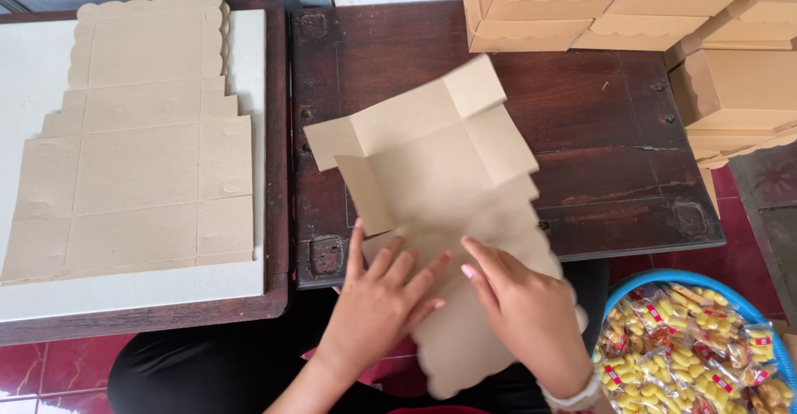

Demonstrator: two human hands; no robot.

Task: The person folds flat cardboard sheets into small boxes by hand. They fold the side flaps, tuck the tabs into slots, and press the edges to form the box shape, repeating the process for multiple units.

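A brown cardboard box blank [432, 161], partly folded with side flaps raised, lies on the dark wooden table [598, 115] and hangs over its near edge toward my lap. My left hand [382, 302] presses flat on the blank's near part with fingers spread. My right hand [519, 302] lies beside it on the same sheet, fingers pointing left and pressing along a fold. The blank's scalloped flap shows below my hands.
A stack of flat box blanks [133, 144] rests on a white-topped board [249, 48] at the left. Several assembled cardboard boxes [623, 7] are piled at the back right. A blue basin [656, 281] holding wrapped yellow snack packets [697, 347] sits at the lower right.
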